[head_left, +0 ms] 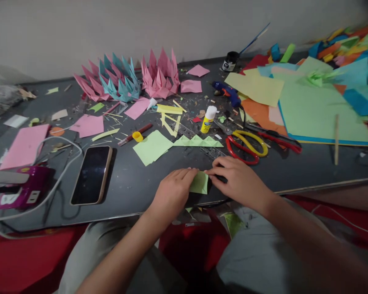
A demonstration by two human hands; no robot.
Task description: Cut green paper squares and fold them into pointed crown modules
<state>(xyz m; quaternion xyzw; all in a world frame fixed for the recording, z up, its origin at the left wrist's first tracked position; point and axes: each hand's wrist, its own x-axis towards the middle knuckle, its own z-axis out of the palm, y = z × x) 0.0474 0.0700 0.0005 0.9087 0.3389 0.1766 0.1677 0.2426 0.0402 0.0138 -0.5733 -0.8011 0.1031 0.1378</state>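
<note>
A small square of green paper (199,183), with a crease along its right side, lies at the front of the table. My left hand (175,188) is closed over its left part, the fingers pressed together on it. At its upper right corner, my right hand (237,179) pinches the edge between thumb and fingertips. Just beyond my hands is a strip of folded green triangles (198,141), beside a stack of green paper squares (153,147). A glue stick (207,119) with a white cap stands upright behind the strip.
Red-and-yellow-handled scissors (247,147) lie right of the strip, near a blue glue gun (228,93). A phone (92,174) and a cabled purple device (27,188) are at left. Pink and blue folded paper crowns (119,79) stand behind. Coloured sheets (322,110) pile up at right.
</note>
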